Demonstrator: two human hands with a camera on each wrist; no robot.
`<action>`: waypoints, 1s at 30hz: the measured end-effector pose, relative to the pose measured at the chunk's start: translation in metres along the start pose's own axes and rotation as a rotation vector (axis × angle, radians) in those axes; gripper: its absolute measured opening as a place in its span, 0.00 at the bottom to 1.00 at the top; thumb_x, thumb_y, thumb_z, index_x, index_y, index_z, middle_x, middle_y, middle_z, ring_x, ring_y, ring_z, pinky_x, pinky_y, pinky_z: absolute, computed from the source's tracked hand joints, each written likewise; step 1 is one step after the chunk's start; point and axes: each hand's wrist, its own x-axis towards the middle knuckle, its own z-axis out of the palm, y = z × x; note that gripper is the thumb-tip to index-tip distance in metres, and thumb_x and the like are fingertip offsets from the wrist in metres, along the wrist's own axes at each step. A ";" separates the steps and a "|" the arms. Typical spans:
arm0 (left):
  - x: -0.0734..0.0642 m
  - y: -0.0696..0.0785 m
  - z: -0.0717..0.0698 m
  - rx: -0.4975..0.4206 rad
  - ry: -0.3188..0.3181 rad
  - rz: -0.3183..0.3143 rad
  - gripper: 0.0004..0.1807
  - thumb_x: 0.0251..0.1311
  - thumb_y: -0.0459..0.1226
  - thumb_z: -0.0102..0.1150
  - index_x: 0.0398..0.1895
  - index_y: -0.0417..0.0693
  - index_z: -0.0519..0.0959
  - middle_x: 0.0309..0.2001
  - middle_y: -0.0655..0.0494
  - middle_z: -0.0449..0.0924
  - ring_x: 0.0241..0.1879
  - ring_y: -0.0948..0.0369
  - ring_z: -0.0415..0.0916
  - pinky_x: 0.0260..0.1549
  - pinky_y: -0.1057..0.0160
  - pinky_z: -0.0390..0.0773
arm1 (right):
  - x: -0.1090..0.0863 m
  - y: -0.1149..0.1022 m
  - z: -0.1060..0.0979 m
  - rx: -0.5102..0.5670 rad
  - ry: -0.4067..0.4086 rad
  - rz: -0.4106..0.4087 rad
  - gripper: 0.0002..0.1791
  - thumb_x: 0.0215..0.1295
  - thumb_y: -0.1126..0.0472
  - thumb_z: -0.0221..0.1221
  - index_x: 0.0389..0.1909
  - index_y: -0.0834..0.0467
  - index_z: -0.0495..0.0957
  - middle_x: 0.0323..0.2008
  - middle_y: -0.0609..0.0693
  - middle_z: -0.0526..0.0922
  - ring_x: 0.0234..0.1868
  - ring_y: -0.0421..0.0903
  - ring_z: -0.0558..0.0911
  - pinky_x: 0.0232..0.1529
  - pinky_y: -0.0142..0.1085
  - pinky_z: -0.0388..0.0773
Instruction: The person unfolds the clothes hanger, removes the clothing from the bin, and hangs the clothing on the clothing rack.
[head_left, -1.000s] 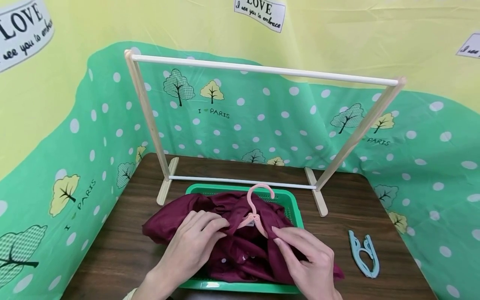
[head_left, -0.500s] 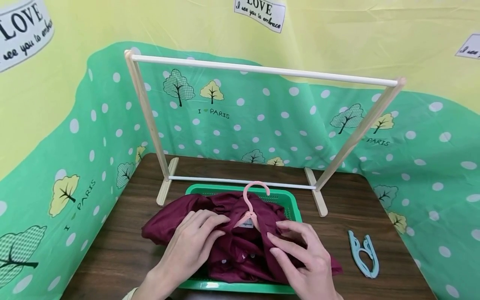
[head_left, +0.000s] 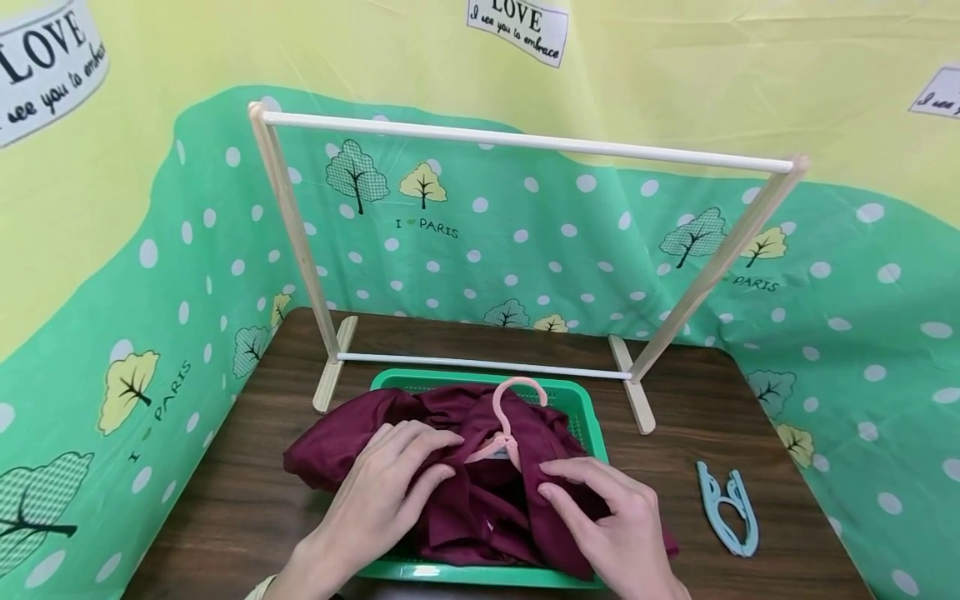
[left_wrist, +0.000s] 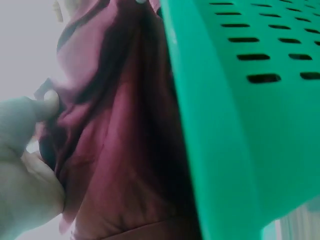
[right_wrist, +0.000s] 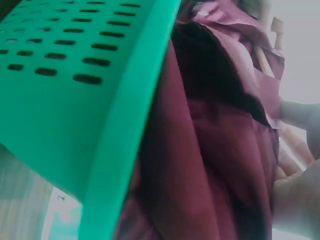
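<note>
A maroon shirt [head_left: 450, 533] lies bunched in a green basket [head_left: 480, 573], one part hanging over the left rim. My left hand [head_left: 378, 492] pinches the cloth left of the neck opening; in the left wrist view its thumb [left_wrist: 49, 106] presses on a fold. On the other side of the opening, my right hand [head_left: 615, 517] pinches the cloth edge between thumb and fingers. Between both hands a pink hanger [head_left: 504, 421] sits in the neck opening, hook upward. Cloth hides the outer ends of its arms. A pale label shows partly behind them.
Behind the basket stands a wooden rack with a white top bar [head_left: 525, 143] and a lower bar [head_left: 480, 365]. A light blue folded hanger [head_left: 729, 510] lies on the dark wooden table [head_left: 232, 483] at the right. Patterned cloth surrounds the table.
The pink hanger's hook tipped left, then came back right and sits slightly lower. My right hand spread its fingers, then pinched the cloth again. The left hand has hardly moved.
</note>
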 end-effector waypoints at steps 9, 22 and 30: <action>-0.001 0.005 -0.003 -0.023 -0.033 -0.059 0.13 0.82 0.44 0.65 0.64 0.67 0.87 0.54 0.70 0.86 0.54 0.69 0.83 0.54 0.57 0.78 | -0.001 0.007 0.006 0.078 0.099 -0.119 0.27 0.48 0.77 0.83 0.48 0.50 0.94 0.41 0.48 0.96 0.46 0.33 0.92 0.58 0.20 0.83; 0.005 0.003 0.002 0.039 0.093 0.057 0.13 0.74 0.47 0.75 0.57 0.59 0.89 0.44 0.67 0.89 0.41 0.68 0.81 0.49 0.67 0.73 | -0.004 0.005 0.009 0.169 0.144 -0.131 0.24 0.48 0.76 0.84 0.46 0.54 0.94 0.39 0.52 0.95 0.46 0.33 0.93 0.59 0.22 0.84; 0.003 0.000 0.004 0.064 0.106 0.089 0.11 0.82 0.50 0.63 0.54 0.58 0.89 0.38 0.67 0.87 0.37 0.67 0.79 0.44 0.67 0.73 | -0.003 0.003 0.008 0.151 0.127 -0.104 0.28 0.42 0.79 0.85 0.45 0.52 0.94 0.39 0.50 0.95 0.43 0.34 0.93 0.56 0.22 0.85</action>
